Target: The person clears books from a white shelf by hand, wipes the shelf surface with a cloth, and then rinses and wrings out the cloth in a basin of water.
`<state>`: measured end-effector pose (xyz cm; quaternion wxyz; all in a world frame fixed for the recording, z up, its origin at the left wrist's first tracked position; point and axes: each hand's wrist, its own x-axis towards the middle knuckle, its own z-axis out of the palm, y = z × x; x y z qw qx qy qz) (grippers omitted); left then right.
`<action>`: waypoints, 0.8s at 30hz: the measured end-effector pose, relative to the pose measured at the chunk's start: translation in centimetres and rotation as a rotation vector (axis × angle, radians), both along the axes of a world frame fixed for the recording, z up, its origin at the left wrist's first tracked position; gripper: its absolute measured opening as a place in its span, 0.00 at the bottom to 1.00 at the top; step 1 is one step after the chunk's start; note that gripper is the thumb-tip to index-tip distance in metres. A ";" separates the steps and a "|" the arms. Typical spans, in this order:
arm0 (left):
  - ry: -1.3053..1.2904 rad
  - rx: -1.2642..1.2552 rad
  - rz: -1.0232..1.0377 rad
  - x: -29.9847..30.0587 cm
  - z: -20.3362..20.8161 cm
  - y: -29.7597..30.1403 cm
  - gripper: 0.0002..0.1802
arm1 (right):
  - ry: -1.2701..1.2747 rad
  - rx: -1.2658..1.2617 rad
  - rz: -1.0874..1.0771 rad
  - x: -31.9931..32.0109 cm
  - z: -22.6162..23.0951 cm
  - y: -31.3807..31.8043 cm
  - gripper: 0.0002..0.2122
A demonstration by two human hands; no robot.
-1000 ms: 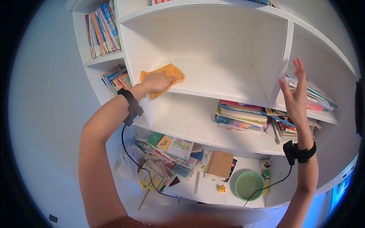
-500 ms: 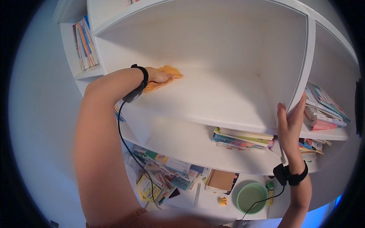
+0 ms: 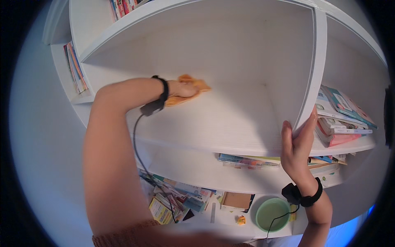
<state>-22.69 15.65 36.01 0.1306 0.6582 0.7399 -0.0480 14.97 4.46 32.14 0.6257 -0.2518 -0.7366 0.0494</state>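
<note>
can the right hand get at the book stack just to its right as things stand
Probably yes: the right hand is round the edge of the divider, close beside the book stack, with nothing seen between them. It would likely need to let go of the divider first.

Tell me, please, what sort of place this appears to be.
Probably a study or home reading area: a white bookcase, stacked books inside it, and a desk-like surface below, partly covered with loose books.

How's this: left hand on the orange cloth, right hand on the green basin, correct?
Not quite: the head view shows the right hand at the front edge of the white divider, not on the green basin. The left hand is on the orange cloth.
</note>
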 end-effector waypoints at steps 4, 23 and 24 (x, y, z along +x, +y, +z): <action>0.384 0.336 -0.836 10.7 -0.6 5.1 0.17 | 0.008 0.037 -0.021 0.1 0.1 0.4 0.27; 0.083 0.130 -0.784 22.2 0.7 -13.2 0.33 | -0.025 0.016 -0.007 0.5 0.3 -0.1 0.29; 0.078 0.136 -0.781 21.7 0.8 -13.4 0.33 | -0.024 0.024 0.008 0.4 0.3 -0.2 0.29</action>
